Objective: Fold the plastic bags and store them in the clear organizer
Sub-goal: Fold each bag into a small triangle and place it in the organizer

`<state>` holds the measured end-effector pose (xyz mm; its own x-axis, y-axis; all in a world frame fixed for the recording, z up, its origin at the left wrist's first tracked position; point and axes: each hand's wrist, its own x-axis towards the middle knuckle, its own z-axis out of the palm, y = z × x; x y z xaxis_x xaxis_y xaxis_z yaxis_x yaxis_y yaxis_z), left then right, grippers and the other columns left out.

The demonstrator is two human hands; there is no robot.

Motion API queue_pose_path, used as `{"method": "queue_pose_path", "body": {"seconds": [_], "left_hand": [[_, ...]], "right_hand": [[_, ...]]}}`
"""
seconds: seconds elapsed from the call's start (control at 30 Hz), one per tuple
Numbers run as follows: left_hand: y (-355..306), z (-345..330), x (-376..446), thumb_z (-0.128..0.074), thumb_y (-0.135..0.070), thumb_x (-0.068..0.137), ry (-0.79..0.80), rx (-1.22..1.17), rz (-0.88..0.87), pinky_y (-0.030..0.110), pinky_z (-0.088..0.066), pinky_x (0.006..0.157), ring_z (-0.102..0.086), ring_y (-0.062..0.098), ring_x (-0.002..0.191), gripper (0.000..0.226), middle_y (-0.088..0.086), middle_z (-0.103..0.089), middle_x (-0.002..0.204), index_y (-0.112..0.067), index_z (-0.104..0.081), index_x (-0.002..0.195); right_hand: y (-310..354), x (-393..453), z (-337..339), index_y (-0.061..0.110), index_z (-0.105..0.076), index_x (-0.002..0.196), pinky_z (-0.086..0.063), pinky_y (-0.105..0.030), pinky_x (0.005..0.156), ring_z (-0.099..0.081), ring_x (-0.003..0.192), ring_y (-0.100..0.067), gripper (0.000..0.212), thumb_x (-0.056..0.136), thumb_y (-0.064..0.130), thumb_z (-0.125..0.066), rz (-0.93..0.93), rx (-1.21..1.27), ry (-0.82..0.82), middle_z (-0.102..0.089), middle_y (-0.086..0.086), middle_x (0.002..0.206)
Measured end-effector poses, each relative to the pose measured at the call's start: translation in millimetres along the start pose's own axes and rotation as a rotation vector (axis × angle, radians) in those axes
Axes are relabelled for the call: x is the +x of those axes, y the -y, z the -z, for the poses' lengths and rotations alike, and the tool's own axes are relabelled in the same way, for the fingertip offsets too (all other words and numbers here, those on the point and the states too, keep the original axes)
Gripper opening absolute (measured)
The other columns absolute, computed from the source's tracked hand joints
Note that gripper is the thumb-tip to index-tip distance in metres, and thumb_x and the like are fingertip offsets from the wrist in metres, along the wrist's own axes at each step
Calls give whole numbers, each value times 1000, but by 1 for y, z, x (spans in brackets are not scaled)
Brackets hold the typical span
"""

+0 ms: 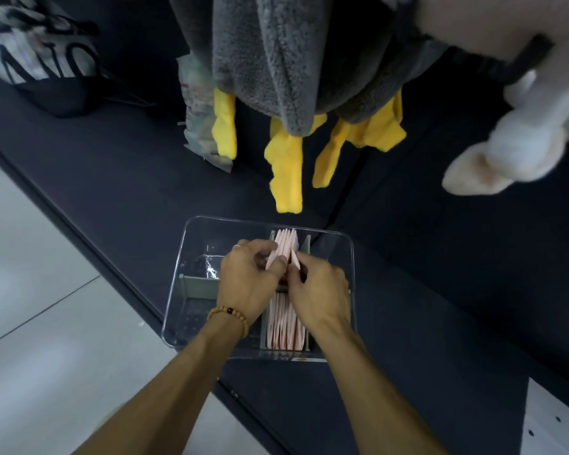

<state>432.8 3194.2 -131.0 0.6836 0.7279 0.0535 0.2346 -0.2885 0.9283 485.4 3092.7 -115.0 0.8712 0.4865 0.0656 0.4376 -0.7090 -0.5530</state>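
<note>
We see the left hand (247, 278) and right hand (320, 289) both pinching folded pink bags (284, 249) inside the clear organizer (191, 244).

A single head-worn camera looks steeply down and forward, close over the organizer (178, 307) at the dark bench's (128, 178) near edge.

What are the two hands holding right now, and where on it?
Both hands pinch folded pale pink plastic bags standing in the clear plastic organizer: the left hand the near side of the row, the right hand one bag's upper edge.
</note>
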Motion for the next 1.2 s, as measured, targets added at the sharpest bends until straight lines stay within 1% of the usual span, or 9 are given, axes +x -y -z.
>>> {"method": "queue_pose_path", "body": {"seconds": [0.2,0.37,0.53,0.63,0.77,0.87,1.0,1.07,1.2], "left_hand": [[-19,6,-17,-62,-16,89,-34,-205,106,14,-51,76,-61,3,89,17,-2,-66,100,-15,-66,106],[-38,1,-67,-61,-8,90,40,-551,227,30,-53,86,-65,16,99,12,2,-70,101,-13,-69,97],[-47,-44,-141,-58,-12,93,236,-542,253,34,-49,92,-63,19,105,14,1,-69,103,-22,-68,93],[-48,-80,-185,-57,-16,94,438,-455,206,26,-48,92,-61,5,105,16,-8,-67,108,-28,-67,97],[-51,-133,-232,-58,-18,93,675,-294,85,5,-44,84,-58,-1,106,16,-11,-64,112,-27,-64,105],[-51,-168,-261,-60,-22,92,845,-95,-60,21,-42,101,-54,5,114,27,-8,-60,120,-22,-61,119],[-40,-198,-287,-60,-33,89,1111,387,-543,22,-24,108,-29,11,135,53,-11,-39,143,-25,-44,139],[-30,-202,-289,-56,-37,91,1115,535,-750,27,-13,115,-15,11,142,53,-13,-31,150,-26,-42,141],[-26,-199,-284,-52,-31,94,902,618,-894,30,-34,96,-41,15,121,21,-5,-55,125,-23,-64,109]], "right_hand": [[-19,-23,29,24,-54,132,-45,-16,71,-56,76,4,38,96,36,-52,-159,257,-190,-68,12,106],[-68,-71,68,21,-56,128,-55,-37,87,-67,88,-11,35,96,34,-52,-352,418,-240,-66,14,96],[-137,-148,110,16,-61,122,-49,-30,91,-64,96,-13,29,97,28,-53,-581,425,-367,-67,3,104],[-187,-204,137,17,-62,119,-47,-29,90,-62,95,-18,27,97,29,-52,-757,374,-442,-66,-1,105],[-246,-288,166,13,-60,124,-49,-36,92,-63,99,-22,34,99,31,-48,-942,206,-454,-64,-5,118],[-276,-339,175,12,-59,127,-42,-36,100,-54,117,-27,38,97,34,-51,-990,107,-359,-58,-9,131],[-287,-373,161,9,-64,119,-43,-40,98,-49,119,-30,38,86,26,-68,-832,-82,-171,-53,-8,136],[-282,-375,152,11,-65,122,-43,-41,97,-48,120,-30,42,83,26,-72,-772,-133,-186,-52,-6,137],[-276,-362,142,14,-72,111,-45,-38,86,-50,109,-30,26,86,18,-69,-726,-189,-285,-59,-6,125]]}}
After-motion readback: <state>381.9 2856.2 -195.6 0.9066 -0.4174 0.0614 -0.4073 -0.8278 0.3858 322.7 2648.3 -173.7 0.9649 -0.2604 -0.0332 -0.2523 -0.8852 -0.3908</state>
